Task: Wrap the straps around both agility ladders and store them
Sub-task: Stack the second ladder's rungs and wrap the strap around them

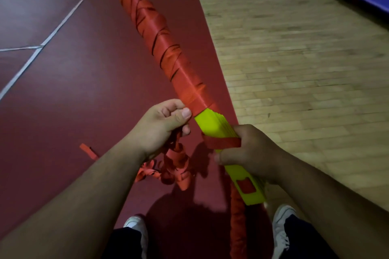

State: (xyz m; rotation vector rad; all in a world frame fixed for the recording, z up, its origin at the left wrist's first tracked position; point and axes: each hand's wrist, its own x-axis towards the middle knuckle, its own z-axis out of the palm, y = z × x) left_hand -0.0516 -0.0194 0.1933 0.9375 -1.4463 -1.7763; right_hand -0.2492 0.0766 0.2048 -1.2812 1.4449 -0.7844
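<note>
Right grip (250, 149) was clamped round the near end of the ladder bundle (210, 123), steadying it over the floor (84, 90), so the left grip (166, 126) could pinch the strap (164, 48) taut for wrapping

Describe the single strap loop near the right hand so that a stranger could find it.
Take the long yellow-green ladder bundle held slantwise over the dark red floor. Its upper part is tightly wrapped in red strap; lower down, at the right hand, one red loop crosses bare yellow plastic alone, apart from that wrapping.
</note>
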